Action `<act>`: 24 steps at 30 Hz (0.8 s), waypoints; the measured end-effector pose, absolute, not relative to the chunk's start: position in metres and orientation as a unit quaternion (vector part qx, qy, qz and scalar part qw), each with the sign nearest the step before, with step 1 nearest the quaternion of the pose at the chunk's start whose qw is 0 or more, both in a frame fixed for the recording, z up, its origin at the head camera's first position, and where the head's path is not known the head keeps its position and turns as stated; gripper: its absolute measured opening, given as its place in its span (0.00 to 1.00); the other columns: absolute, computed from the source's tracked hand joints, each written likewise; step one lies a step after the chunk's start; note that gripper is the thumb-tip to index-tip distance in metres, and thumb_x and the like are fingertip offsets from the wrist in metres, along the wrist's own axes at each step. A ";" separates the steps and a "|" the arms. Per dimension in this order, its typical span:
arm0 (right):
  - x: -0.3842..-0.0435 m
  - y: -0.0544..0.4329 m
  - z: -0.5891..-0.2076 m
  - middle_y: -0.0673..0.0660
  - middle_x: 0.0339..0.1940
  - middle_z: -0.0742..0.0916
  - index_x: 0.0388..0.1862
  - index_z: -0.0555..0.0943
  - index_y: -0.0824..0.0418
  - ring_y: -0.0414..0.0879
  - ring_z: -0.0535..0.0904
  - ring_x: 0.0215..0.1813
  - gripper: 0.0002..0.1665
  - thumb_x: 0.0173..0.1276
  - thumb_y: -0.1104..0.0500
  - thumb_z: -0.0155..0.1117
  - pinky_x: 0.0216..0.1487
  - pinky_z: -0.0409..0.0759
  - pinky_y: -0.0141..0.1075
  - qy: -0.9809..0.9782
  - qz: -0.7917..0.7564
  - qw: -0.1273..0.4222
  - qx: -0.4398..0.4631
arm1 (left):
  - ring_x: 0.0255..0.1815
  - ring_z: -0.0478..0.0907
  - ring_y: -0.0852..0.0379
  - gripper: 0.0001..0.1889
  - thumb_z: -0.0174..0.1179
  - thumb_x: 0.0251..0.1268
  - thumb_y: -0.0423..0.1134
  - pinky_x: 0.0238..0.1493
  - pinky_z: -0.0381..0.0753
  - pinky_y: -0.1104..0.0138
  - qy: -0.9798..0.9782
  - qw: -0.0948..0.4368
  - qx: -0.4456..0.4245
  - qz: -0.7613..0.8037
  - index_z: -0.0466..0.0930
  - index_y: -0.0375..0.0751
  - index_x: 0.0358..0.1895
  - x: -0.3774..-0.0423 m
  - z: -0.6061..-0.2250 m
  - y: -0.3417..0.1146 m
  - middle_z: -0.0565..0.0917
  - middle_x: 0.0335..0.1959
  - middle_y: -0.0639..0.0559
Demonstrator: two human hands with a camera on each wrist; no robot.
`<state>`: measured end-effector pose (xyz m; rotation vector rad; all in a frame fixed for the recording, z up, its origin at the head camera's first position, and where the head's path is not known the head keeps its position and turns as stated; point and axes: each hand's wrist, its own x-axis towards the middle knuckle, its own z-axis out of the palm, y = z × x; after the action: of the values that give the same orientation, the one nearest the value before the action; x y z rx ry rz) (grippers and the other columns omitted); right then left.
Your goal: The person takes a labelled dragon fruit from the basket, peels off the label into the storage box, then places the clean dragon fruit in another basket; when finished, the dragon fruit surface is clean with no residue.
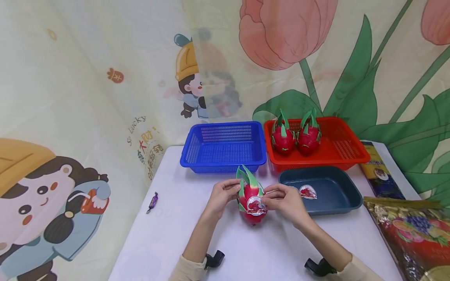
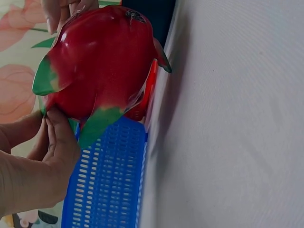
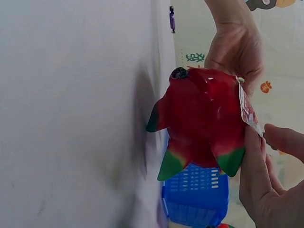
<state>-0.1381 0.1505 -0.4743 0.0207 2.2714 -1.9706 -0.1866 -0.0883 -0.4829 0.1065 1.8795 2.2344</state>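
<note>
A red dragon fruit [image 1: 251,195] with green leaf tips is held just above the white table, its crown pointing away. My left hand [image 1: 222,196] grips its left side near the crown, thumb and fingers bent against it. On the fruit's near face is a round white-and-red sticker [image 1: 256,205]. At that sticker's right edge, my right hand [image 1: 286,201] pinches with thumb and fingers, the fingers also touching the fruit's side. In the right wrist view the sticker [image 3: 248,113] stands slightly off the skin. The left wrist view shows the fruit's underside [image 2: 107,57], with the sticker hidden.
Behind stand a blue basket [image 1: 225,168] and a red basket [image 1: 346,158] holding two dragon fruits [image 1: 309,136]. A dark blue tray [image 1: 334,191] with round stickers [image 1: 308,191] sits right. Packaged bags [image 1: 415,234] line the right edge; a purple-wrapped candy [image 1: 152,202] lies left.
</note>
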 end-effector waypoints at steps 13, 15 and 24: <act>-0.144 0.149 -0.474 0.61 0.41 0.92 0.52 0.85 0.66 0.53 0.91 0.45 0.23 0.60 0.61 0.82 0.45 0.91 0.40 0.747 -0.658 0.092 -0.011 | 0.40 0.88 0.60 0.18 0.67 0.66 0.25 0.45 0.89 0.68 0.622 0.106 -0.004 0.776 0.81 0.21 0.58 -0.189 -0.490 -0.089 0.91 0.40 0.45; -0.146 0.151 -0.474 0.61 0.42 0.92 0.53 0.85 0.67 0.53 0.91 0.46 0.23 0.61 0.61 0.81 0.46 0.90 0.40 0.741 -0.663 0.104 -0.014 | 0.39 0.88 0.60 0.18 0.66 0.67 0.24 0.44 0.89 0.69 0.613 0.107 -0.007 0.783 0.81 0.20 0.59 -0.190 -0.492 -0.088 0.90 0.38 0.47; -0.152 0.156 -0.474 0.61 0.44 0.92 0.56 0.83 0.68 0.51 0.90 0.48 0.26 0.63 0.60 0.80 0.49 0.90 0.42 0.721 -0.679 0.142 -0.003 | 0.37 0.87 0.61 0.18 0.66 0.67 0.23 0.40 0.88 0.70 0.594 0.107 -0.017 0.797 0.80 0.19 0.58 -0.192 -0.493 -0.086 0.90 0.37 0.49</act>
<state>-0.1520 0.1560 -0.4741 -0.0094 2.0791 -1.9577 -0.1916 -0.0857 -0.4930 -0.0502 1.7475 2.3472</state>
